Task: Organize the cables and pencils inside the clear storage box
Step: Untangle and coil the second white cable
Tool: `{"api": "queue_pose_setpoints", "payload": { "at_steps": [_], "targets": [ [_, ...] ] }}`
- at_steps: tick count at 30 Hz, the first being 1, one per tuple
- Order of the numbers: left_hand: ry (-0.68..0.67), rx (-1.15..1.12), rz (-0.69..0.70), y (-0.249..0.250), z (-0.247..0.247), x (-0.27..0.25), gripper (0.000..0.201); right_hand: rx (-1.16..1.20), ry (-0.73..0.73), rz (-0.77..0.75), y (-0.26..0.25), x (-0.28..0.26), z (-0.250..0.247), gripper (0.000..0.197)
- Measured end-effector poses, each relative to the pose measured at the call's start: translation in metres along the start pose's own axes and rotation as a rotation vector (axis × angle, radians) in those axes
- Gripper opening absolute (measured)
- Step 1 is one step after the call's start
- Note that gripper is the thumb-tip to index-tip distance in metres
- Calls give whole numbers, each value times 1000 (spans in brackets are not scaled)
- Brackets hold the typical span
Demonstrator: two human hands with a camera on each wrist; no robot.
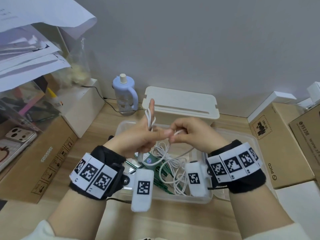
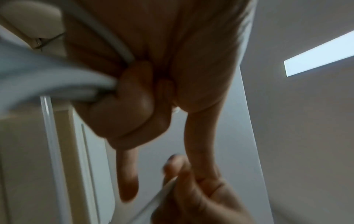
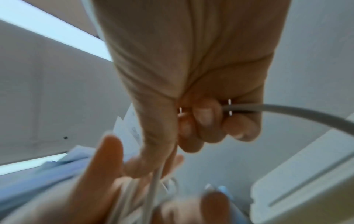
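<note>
A clear storage box [image 1: 206, 198] sits on the wooden desk under both hands. Inside it lie tangled white cables [image 1: 170, 159], green pencils [image 1: 161, 184] and a green item. My left hand [image 1: 147, 134] is raised above the box with its forefinger pointing up and loops of a white cable [image 1: 149, 118] wound round it; in the left wrist view its curled fingers [image 2: 134, 97] grip the cable [image 2: 113, 44]. My right hand [image 1: 187, 134] pinches the same cable next to the left thumb; its curled fingers [image 3: 205, 121] hold the cable [image 3: 287, 109] in the right wrist view.
A cream lidded box [image 1: 180, 104] stands just behind the clear box, a pale blue bottle [image 1: 125, 94] to its left. Cardboard boxes [image 1: 280, 142] flank the right side, another cardboard box [image 1: 38, 163] with a phone [image 1: 15, 142] the left. Stacked papers [image 1: 29, 49] overhang the far left.
</note>
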State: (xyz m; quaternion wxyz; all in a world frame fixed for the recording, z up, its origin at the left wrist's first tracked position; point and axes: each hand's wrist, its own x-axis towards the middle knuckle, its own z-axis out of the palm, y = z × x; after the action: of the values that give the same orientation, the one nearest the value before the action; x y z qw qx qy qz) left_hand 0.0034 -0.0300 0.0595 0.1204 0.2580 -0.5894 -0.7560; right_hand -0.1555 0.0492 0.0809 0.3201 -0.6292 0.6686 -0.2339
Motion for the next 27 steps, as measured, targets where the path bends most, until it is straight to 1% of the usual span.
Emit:
{"api": "queue_pose_setpoints", "payload": {
  "at_steps": [1, 2, 4, 5, 6, 8, 10, 12, 13, 15, 17, 18, 19, 21, 23, 25, 27],
  "targets": [
    [-29, 30, -19, -1, 3, 0, 106, 34, 18, -43, -5, 1, -3, 13],
    [-65, 56, -34, -2, 6, 0, 98, 44, 36, -91, -8, 2, -5, 14],
    [-170, 177, -38, -1, 10, -1, 61, 54, 76, -193, -10, 6, -6, 18],
    [-221, 236, -42, -1, 11, -1, 50, 68, 103, -226, -11, 8, -6, 21],
    [-260, 267, -52, -3, 11, 0, 47, 89, 144, -238, -11, 10, -5, 24],
    [-304, 270, -60, -7, 9, 0, 51, 130, 264, -209, -8, 14, -3, 21],
    [-323, 180, -33, -8, 7, -2, 51, 165, 388, -144, -3, 17, -2, 11],
    [-316, 71, 42, -8, 3, -4, 51, 219, 447, -63, 2, 18, -1, 12],
    [-295, 14, 91, -6, 2, -5, 52, 243, 433, -24, 4, 17, 1, 15],
    [-192, -106, 184, -4, -1, -4, 56, 240, 321, 22, 6, 14, 6, 19],
    [-60, -213, 233, -2, -2, -1, 62, 200, 181, 19, 6, 10, 13, 24],
    [2, -230, 242, -2, -1, 0, 66, 179, 135, 11, 5, 9, 15, 28],
    [61, -210, 246, -2, -1, 2, 70, 157, 112, 11, 3, 8, 17, 30],
    [144, -102, 257, -2, 0, 4, 75, 81, 124, 8, -4, 7, 18, 27],
    [200, -2, 280, -4, 3, 6, 75, 1, 139, -44, -13, 4, 19, 27],
    [236, 12, 318, -4, 5, 8, 73, -38, 112, -90, -22, 2, 22, 28],
    [253, -51, 355, -3, 5, 11, 72, -7, 38, -90, -28, 0, 24, 26]
  ]
}}
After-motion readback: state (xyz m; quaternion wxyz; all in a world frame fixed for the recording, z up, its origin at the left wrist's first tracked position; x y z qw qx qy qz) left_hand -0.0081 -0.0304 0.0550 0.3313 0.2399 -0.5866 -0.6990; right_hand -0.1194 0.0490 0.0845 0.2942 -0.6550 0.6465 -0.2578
